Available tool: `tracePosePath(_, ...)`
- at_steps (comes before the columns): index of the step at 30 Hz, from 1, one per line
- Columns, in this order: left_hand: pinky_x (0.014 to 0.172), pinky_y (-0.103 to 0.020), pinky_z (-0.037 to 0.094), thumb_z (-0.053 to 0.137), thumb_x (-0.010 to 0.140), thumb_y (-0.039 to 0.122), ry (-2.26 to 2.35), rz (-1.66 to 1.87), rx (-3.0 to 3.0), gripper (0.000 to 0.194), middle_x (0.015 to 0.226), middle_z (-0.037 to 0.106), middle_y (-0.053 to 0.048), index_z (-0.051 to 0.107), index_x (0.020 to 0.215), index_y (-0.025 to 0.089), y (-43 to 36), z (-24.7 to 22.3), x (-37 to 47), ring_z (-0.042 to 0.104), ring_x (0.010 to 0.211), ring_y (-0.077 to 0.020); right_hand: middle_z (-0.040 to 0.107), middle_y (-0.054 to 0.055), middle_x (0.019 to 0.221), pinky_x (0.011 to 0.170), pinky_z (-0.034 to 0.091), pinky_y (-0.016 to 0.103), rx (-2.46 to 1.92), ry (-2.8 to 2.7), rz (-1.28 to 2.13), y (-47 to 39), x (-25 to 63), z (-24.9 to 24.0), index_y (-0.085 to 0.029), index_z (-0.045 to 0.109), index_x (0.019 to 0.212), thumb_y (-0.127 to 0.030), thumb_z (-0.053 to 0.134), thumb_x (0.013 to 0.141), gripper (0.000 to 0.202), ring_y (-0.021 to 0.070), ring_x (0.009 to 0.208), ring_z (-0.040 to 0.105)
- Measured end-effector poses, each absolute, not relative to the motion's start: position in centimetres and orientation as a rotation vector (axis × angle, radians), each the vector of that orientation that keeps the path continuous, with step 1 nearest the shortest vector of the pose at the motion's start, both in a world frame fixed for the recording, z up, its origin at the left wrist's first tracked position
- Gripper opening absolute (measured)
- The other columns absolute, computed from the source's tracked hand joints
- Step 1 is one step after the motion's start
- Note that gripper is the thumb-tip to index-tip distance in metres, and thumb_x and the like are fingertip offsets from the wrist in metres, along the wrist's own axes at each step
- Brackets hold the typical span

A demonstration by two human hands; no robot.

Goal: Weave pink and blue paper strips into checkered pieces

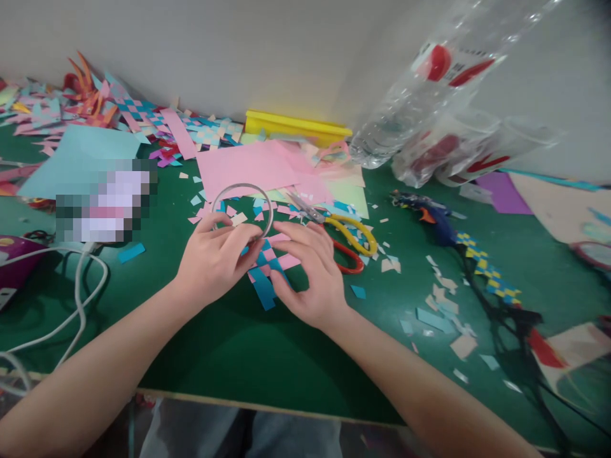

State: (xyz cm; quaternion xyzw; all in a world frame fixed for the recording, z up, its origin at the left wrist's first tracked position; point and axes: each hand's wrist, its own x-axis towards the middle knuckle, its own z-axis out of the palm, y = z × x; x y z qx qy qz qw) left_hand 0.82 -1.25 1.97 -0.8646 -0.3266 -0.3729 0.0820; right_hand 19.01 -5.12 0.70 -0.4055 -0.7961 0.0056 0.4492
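Note:
My left hand (pixel 217 254) has its fingers closed round the lower edge of a thin grey ring (pixel 271 213), which stands tilted up above the table. Just below the ring is a small woven piece of blue and pink paper strips (pixel 263 286), partly hidden by my fingers. On the right side of that piece, my right hand (pixel 310 273) has its fingers apart and curved, with the fingertips close to the strips; whether they touch is unclear. Scissors with yellow and red handles (pixel 351 232) lie beside my right hand.
Pink sheets (pixel 243 168) and a yellow tray (pixel 298 127) lie behind. Left are a phone (pixel 112 203) with a white cable (pixel 79 299) and a teal sheet (pixel 86 159). Right are a plastic bottle (pixel 405 102), cups (pixel 501 152), a glue gun (pixel 436 222) and paper scraps (pixel 463 346).

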Motion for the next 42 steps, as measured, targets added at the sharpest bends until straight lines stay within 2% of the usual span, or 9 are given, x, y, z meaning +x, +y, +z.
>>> tracePosePath(8, 0.080, -0.029, 0.048, 0.051, 0.091, 0.020, -1.014, -1.103, -2.561, 0.004, 0.068, 0.069, 0.005, 0.051, 0.095, 0.022, -1.0, 1.3, 0.8, 0.063, 0.057, -0.0112, 0.062, 0.010, 0.124, 0.098, 0.043, 0.049, -0.991, -1.949, 0.298, -5.8, 18.5, 1.0, -0.025, 0.053, 0.106, -0.018, 0.056, 0.078, 0.029, 0.0250, 0.113, 0.058)
tracePosePath(11, 0.071, -0.027, 0.049, 0.052, 0.091, 0.020, -1.004, -1.128, -2.568, 0.003, 0.070, 0.070, 0.001, 0.053, 0.093, 0.019, -1.0, 1.3, 0.9, 0.064, 0.062, -0.0129, 0.060, 0.011, 0.123, 0.097, 0.044, 0.048, -0.995, -1.935, 0.403, -5.9, 18.5, 1.1, -0.025, 0.052, 0.106, -0.019, 0.056, 0.078, 0.030, 0.0249, 0.115, 0.057)
tracePosePath(16, 0.063, -0.026, 0.048, 0.050, 0.092, 0.020, -0.913, -1.049, -2.680, 0.007, 0.073, 0.071, -0.002, 0.055, 0.093, 0.016, -1.3, 1.4, 1.3, 0.064, 0.061, -0.0140, 0.063, 0.008, 0.098, 0.089, 0.049, 0.043, -1.021, -1.854, 0.466, -5.5, 19.0, 1.2, -0.023, 0.054, 0.096, -0.018, 0.057, 0.077, 0.020, 0.0229, 0.100, 0.060)
tracePosePath(22, 0.060, -0.024, 0.047, 0.052, 0.092, 0.025, -1.101, -1.137, -2.616, 0.008, 0.070, 0.070, 0.000, 0.056, 0.090, 0.018, -1.3, 1.2, 1.2, 0.066, 0.063, -0.0140, 0.057, 0.011, 0.126, 0.101, 0.042, 0.047, -1.002, -1.888, 0.479, -5.6, 19.2, 1.3, -0.023, 0.052, 0.108, -0.017, 0.056, 0.079, 0.030, 0.0243, 0.119, 0.053)
tracePosePath(27, 0.056, -0.021, 0.046, 0.051, 0.093, 0.026, -1.160, -1.128, -2.595, 0.010, 0.069, 0.071, 0.001, 0.055, 0.089, 0.017, -1.3, 0.9, 1.1, 0.066, 0.059, -0.0114, 0.055, 0.011, 0.128, 0.101, 0.043, 0.046, -0.982, -1.931, 0.561, -5.6, 18.9, 1.1, -0.024, 0.052, 0.109, -0.018, 0.056, 0.079, 0.030, 0.0237, 0.120, 0.052)
tracePosePath(34, 0.053, -0.018, 0.044, 0.047, 0.094, 0.023, -1.004, -1.101, -2.613, 0.011, 0.071, 0.071, 0.002, 0.056, 0.092, 0.017, -1.3, 0.9, 1.4, 0.065, 0.058, -0.0091, 0.058, 0.006, 0.096, 0.087, 0.049, 0.044, -0.968, -1.869, 0.481, -5.3, 19.2, 0.8, -0.023, 0.051, 0.093, -0.017, 0.058, 0.076, 0.020, 0.0223, 0.098, 0.058)
tracePosePath(36, 0.053, -0.018, 0.044, 0.049, 0.094, 0.025, -1.049, -1.099, -2.588, 0.012, 0.070, 0.071, 0.002, 0.057, 0.091, 0.017, -1.3, 1.1, 1.5, 0.065, 0.056, -0.0093, 0.058, 0.008, 0.100, 0.087, 0.049, 0.043, -0.977, -1.846, 0.416, -5.3, 19.2, 0.9, -0.023, 0.051, 0.094, -0.016, 0.058, 0.076, 0.020, 0.0222, 0.099, 0.057)
tracePosePath(40, 0.050, -0.018, 0.042, 0.049, 0.094, 0.029, -1.145, -1.135, -2.543, 0.017, 0.063, 0.069, 0.002, 0.059, 0.087, 0.017, -1.4, 1.3, 1.4, 0.063, 0.051, -0.0092, 0.054, 0.013, 0.125, 0.099, 0.043, 0.048, -0.965, -1.905, 0.431, -5.5, 19.0, 0.9, -0.022, 0.051, 0.106, -0.015, 0.057, 0.077, 0.030, 0.0247, 0.117, 0.052)
tracePosePath(42, 0.049, -0.018, 0.041, 0.049, 0.094, 0.029, -1.169, -1.135, -2.545, 0.017, 0.061, 0.069, 0.003, 0.060, 0.087, 0.017, -1.3, 1.2, 1.3, 0.063, 0.051, -0.0092, 0.054, 0.013, 0.128, 0.101, 0.042, 0.048, -0.952, -1.931, 0.468, -5.6, 18.8, 0.9, -0.022, 0.051, 0.107, -0.015, 0.057, 0.078, 0.031, 0.0247, 0.120, 0.051)
